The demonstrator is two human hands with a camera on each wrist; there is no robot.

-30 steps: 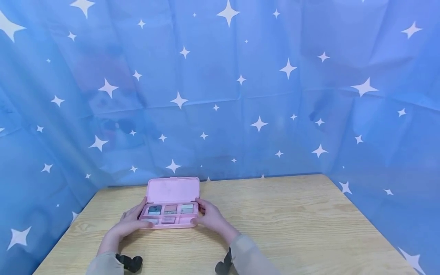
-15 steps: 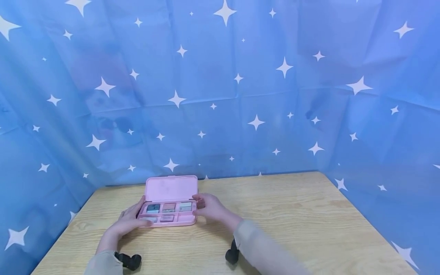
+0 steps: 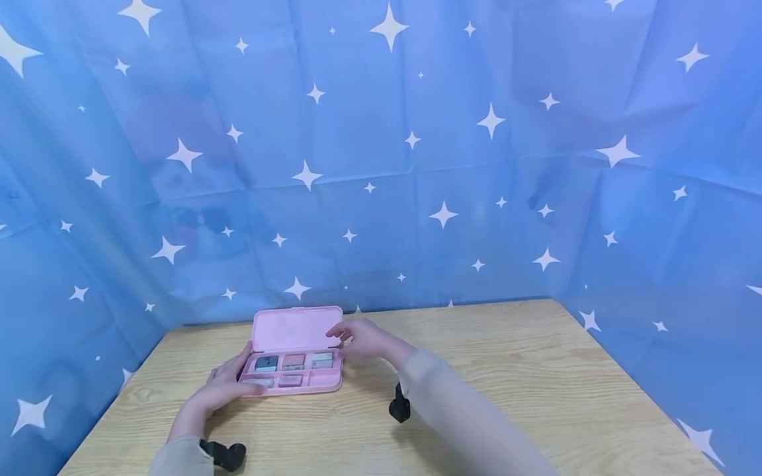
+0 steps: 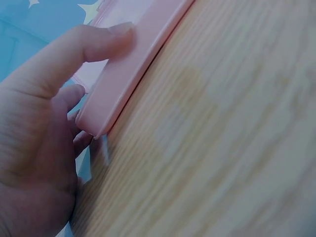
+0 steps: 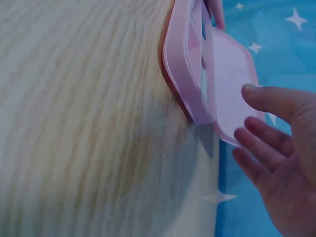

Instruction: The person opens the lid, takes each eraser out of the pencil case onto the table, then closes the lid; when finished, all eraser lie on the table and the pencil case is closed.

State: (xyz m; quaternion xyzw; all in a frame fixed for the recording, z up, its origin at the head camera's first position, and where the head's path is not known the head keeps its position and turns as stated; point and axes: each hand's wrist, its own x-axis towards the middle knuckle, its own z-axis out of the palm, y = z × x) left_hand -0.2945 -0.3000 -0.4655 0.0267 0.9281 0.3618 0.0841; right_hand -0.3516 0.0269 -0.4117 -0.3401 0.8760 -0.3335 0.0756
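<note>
A pink plastic case (image 3: 325, 378) lies on the table with its lid (image 3: 286, 329) raised at the back. Small coloured blocks sit in its compartments: a teal one (image 3: 266, 361), a pinkish one (image 3: 294, 359) and a pale one (image 3: 323, 357) in the back row, a mauve one (image 3: 291, 381) in front. My left hand (image 3: 221, 389) holds the case's left end, thumb over the front rim and fingers around the side. Beside the lid's right edge is my right hand (image 3: 364, 338), holding nothing. In the right wrist view its fingers (image 5: 261, 148) are loosely bent; contact with the lid cannot be told.
The wooden table (image 3: 506, 383) extends widely to the right of the case. A blue curtain (image 3: 381, 251) with white stars hangs behind and at both sides. Black camera mounts (image 3: 226, 456) are worn on both wrists.
My right hand has let go of the case's right end and risen to the lid's right edge. My left hand still holds the left end.
</note>
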